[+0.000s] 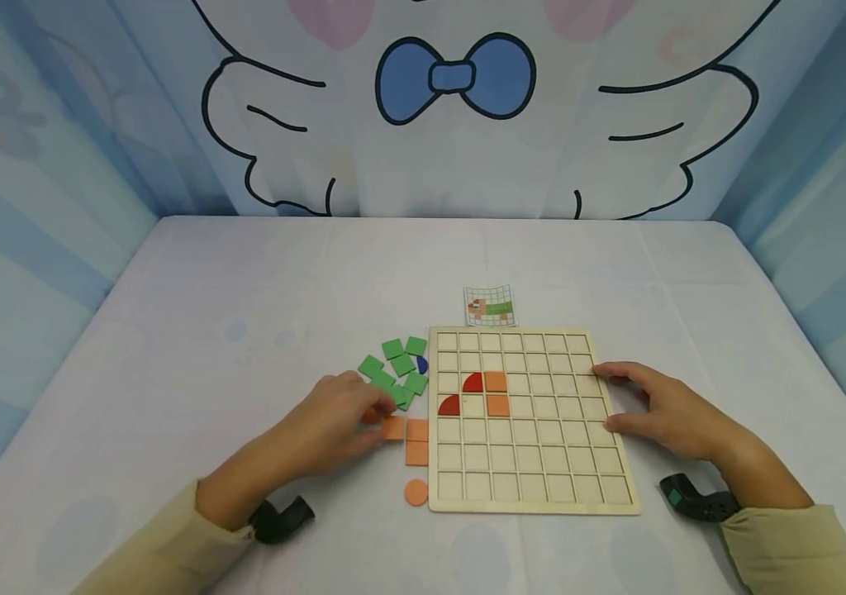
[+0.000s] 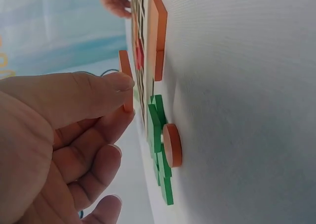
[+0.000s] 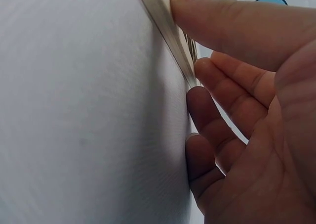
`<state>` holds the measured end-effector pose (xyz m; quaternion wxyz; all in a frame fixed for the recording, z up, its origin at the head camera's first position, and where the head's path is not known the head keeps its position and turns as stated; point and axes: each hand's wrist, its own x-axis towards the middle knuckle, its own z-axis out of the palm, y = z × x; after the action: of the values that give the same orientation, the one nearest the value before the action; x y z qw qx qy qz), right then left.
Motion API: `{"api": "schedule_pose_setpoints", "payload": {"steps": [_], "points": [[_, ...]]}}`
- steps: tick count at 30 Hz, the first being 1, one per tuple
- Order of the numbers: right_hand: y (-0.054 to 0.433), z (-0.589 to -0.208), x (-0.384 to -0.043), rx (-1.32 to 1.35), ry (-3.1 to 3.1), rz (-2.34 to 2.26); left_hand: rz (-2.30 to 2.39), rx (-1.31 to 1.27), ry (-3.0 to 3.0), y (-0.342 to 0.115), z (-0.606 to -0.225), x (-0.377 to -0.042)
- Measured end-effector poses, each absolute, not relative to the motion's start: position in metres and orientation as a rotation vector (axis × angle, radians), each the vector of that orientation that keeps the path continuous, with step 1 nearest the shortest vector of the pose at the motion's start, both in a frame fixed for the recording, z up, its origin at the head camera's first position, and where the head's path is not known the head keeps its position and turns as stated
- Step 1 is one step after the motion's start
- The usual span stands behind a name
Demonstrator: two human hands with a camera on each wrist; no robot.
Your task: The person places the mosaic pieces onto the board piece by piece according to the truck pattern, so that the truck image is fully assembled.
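Between thumb and fingertips my left hand [image 1: 322, 426] pinches an orange square tile [image 2: 126, 63], raised beside the board's left edge. An orange round tile [image 2: 173, 146] lies on the cloth close to that hand, partly hidden by it in the head view. My right hand [image 1: 683, 421] touches the right edge of the wooden grid board [image 1: 527, 506] with its thumb and fingertips, the other fingers loosely bent. Two red quarter-circle tiles [image 1: 472, 382] and two orange square tiles [image 1: 497, 405] sit in the board's cells, at the upper left.
Several green square tiles [image 1: 392, 349] lie in a loose pile left of the board, with a blue half-round tile [image 1: 422, 364]. Below them are two orange squares [image 1: 417, 453] and another orange disc [image 1: 415, 492]. A small pattern card [image 1: 490, 307] lies beyond the board.
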<state>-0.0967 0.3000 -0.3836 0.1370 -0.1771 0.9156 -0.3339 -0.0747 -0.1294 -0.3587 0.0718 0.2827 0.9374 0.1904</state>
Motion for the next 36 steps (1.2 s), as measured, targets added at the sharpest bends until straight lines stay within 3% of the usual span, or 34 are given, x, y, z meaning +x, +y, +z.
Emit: {"api": "schedule_pose_setpoints", "payload": {"steps": [36], "points": [[0.3,-0.384,-0.097,-0.507,2.643,-0.978,0.614,1.096,2.724,-0.063,-0.358,-0.097]]}}
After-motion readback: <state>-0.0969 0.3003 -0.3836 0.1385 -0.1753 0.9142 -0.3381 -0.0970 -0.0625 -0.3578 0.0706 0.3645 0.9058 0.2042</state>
